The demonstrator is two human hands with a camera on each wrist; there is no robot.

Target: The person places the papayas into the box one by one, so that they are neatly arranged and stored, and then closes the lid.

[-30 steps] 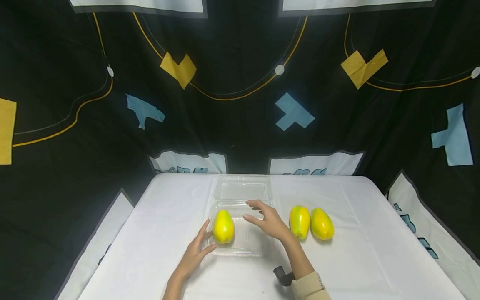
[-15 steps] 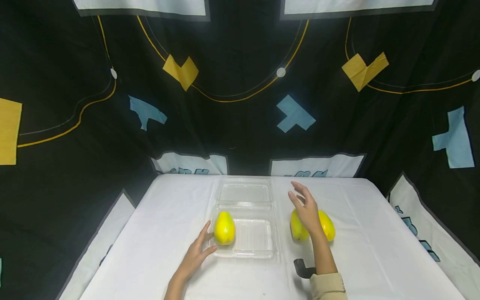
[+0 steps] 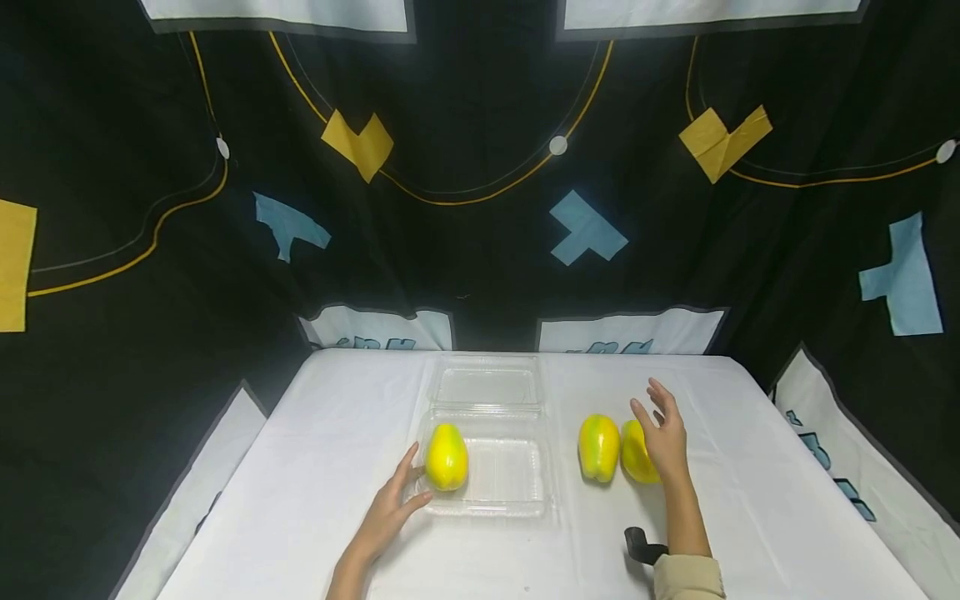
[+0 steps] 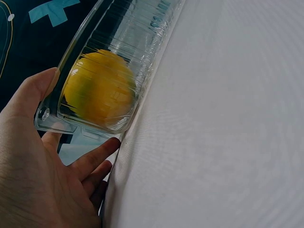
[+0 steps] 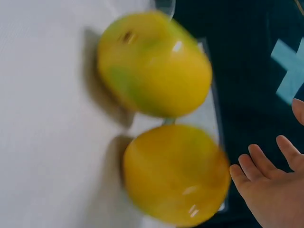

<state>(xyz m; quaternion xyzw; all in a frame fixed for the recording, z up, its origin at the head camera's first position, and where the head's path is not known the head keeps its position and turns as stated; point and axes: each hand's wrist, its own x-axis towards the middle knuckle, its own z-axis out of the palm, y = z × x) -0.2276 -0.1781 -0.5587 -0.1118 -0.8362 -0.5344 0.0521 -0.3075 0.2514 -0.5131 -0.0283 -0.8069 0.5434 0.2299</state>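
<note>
We see the two hands well apart. The left hand [image 3: 386, 504] has its fingers spread, its thumb touching the rim of a clear plastic container [image 3: 510, 467] just to its right; in that container, on the side nearest the left hand, lies a yellow fruit [image 3: 447, 457]. The hinged lid [image 3: 486, 386] lies folded back, farther off than the left hand. Well to the right, the right hand [image 3: 663, 433], fingers loosely extended, hovers at a second yellow fruit [image 3: 636, 454] and hides part of it; we cannot tell whether they touch. A third yellow fruit [image 3: 599, 448], tinged green, rests between the hands, nearer the right. Beneath both hands we see a white surface [image 3: 750, 500], and beyond them a dark cloth [image 3: 480, 267].
</note>
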